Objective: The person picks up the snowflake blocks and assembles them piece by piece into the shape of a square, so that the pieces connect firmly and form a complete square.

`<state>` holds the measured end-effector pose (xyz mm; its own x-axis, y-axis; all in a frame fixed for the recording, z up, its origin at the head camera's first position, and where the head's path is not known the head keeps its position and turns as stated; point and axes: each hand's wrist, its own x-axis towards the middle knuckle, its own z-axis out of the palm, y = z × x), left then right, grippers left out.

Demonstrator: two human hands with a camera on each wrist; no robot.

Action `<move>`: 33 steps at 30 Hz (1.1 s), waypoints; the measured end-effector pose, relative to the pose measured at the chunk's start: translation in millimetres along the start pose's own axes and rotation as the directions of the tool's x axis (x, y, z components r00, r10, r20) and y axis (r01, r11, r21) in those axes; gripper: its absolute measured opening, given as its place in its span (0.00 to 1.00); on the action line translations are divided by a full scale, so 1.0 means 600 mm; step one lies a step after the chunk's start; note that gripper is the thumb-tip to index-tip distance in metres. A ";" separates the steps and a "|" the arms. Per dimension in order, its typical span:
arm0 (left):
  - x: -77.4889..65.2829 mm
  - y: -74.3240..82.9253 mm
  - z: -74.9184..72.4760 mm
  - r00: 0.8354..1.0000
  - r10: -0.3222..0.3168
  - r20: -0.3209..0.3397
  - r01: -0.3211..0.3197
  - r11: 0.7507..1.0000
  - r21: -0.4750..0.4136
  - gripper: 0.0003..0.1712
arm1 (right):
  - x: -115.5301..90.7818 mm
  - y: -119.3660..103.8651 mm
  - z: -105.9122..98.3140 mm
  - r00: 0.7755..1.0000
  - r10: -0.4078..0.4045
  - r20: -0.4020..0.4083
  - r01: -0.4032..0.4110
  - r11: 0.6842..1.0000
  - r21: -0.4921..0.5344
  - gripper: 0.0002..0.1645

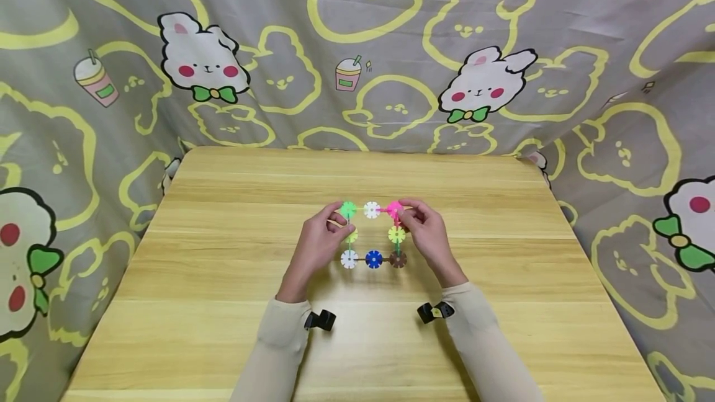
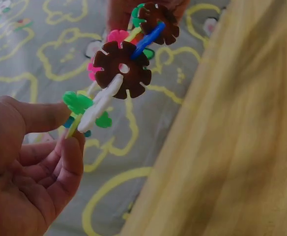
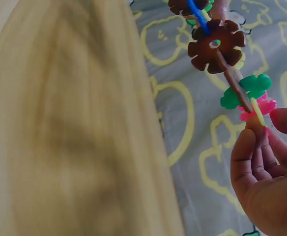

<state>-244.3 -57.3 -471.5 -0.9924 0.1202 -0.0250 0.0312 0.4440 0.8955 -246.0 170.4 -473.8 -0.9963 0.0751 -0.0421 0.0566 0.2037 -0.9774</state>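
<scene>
A square frame of interlocking notched plastic discs (image 1: 373, 259) is held up above the table between both hands. Its upper edge runs from a green disc (image 1: 348, 209) past a white one (image 1: 372, 209) to a pink disc (image 1: 394, 209). White, blue and brown discs line the lower edge, with a yellow disc (image 1: 396, 234) midway down the right side. My left hand (image 1: 324, 237) grips the left side between thumb and fingers, partly covering a yellow disc. On the right side, my right hand (image 1: 427, 231) pinches the frame near the pink disc. Brown linking discs (image 2: 123, 70) show edge-on links in the left wrist view.
Under the hands lies a wood-grain table (image 1: 223, 265), with the frame's shadow on it. A grey patterned curtain (image 1: 385, 48) hangs behind the table and along both sides. Small black cameras (image 1: 321, 320) sit on the wrists over beige sleeves (image 1: 279, 340).
</scene>
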 end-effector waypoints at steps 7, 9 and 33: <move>0.021 -0.028 0.020 0.993 -0.104 0.061 0.100 0.992 0.071 0.34 | 0.014 0.031 0.002 0.990 0.126 0.058 -0.122 0.991 -0.060 0.22; 0.025 -0.035 0.025 0.990 -0.123 0.071 0.117 0.990 0.084 0.34 | 0.017 0.039 0.003 0.986 0.152 0.072 -0.144 0.984 -0.100 0.24; 0.019 -0.073 0.049 0.983 -0.166 0.080 0.142 0.958 0.249 0.34 | 0.020 0.089 0.013 0.964 0.249 0.091 -0.185 0.876 -0.445 0.27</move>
<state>-253.6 -49.4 -523.9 -0.9711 0.1155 -0.2088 -0.0811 0.6632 0.7440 -255.5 174.8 -528.1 -0.9523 0.0348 -0.3031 0.2626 0.5989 -0.7565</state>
